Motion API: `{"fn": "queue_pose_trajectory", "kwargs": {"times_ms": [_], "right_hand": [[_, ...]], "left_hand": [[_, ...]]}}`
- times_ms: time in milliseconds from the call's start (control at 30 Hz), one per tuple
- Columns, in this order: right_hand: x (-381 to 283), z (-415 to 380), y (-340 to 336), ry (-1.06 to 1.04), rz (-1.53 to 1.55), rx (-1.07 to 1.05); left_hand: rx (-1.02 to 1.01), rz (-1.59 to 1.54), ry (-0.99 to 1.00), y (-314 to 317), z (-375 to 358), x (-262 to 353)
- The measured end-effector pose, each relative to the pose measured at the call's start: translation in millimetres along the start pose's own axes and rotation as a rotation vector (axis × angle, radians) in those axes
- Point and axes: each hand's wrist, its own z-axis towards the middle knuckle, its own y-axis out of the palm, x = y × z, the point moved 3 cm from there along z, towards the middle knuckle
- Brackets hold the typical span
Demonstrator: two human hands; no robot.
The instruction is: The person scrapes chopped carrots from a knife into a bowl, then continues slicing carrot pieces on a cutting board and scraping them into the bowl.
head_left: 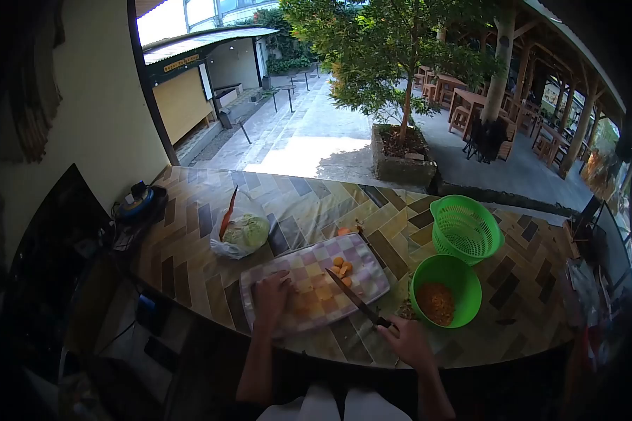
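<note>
My right hand is closed around the dark handle of a kitchen knife, whose blade slants over a checkered cutting board. The blade's tip reaches close to a small pile of orange carrot pieces on the board's right half. On the board's left part rests my left hand, fingers stretched forward with nothing visible in them. To the right of the board stands a green bowl with finely cut orange bits inside.
A green perforated basket stands behind the bowl. A pale green cabbage sits in a plastic bag at the back left, with a long reddish-brown strip against it. Orange scraps lie behind the board on the patterned tabletop.
</note>
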Motion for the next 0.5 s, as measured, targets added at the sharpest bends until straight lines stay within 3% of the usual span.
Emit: {"fn": "queue_pose_trajectory", "kwargs": {"times_ms": [167,300,400,500], "right_hand": [[-8.4,16.7,28.2,-0.02,-0.205,0.073],[-16.4,23.5,34.7,-0.034,-0.245,0.06],[-16.8,20.0,30.8,-0.054,-0.209,-0.018],[-13.5,10.8,25.5,-0.047,-0.116,-0.016]], "left_hand": [[-0.147,-0.118,0.192,5.3,4.5,-21.3],[-0.134,-0.043,0.32,16.4,6.4,-24.8],[-0.35,-0.151,0.387,15.0,8.3,-22.1],[-0.522,-0.286,0.335,-0.3,1.8,-1.5]]}}
